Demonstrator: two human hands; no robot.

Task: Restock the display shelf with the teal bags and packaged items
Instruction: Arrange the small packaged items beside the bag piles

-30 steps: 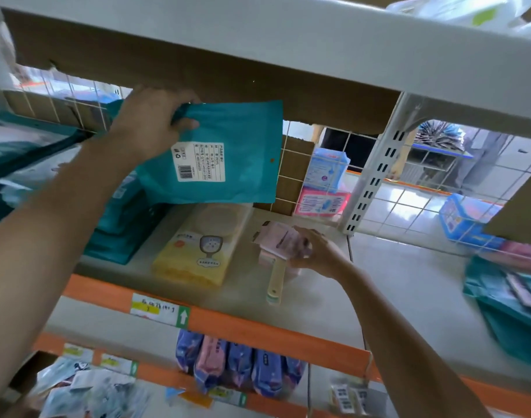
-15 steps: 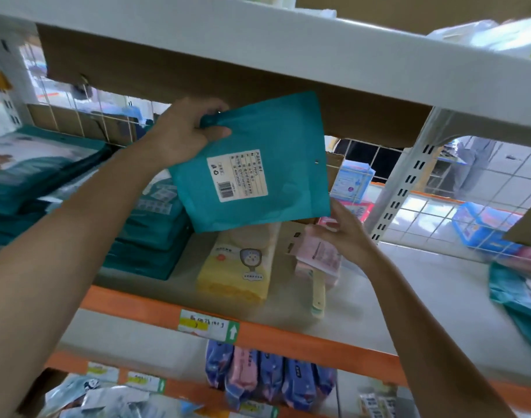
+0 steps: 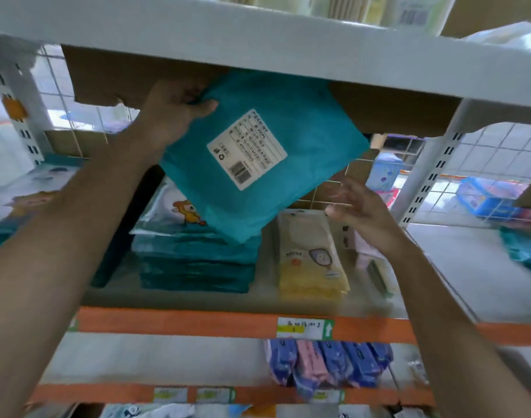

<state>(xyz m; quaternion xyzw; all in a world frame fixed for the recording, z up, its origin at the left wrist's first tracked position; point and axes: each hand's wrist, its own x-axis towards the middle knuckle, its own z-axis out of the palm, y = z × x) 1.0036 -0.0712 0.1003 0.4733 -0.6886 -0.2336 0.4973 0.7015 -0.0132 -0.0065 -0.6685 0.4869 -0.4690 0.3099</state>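
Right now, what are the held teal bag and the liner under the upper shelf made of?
The teal bag looks like thin matte plastic film, possibly nonwoven. It creases where the left hand grips it, and a white printed label is stuck on. The liner is probably brown cardboard, matte, with a ragged torn edge.

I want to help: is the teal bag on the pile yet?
Not yet: left hand holds the teal bag tilted over the pile.

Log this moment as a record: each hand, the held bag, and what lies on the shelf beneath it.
left hand: grips teal bag's upper corner
teal bag: tilted, label facing camera, raised above the stack
right hand: open, holds nothing
stack of teal bags: on shelf, below the held bag
yellow package: right of stack
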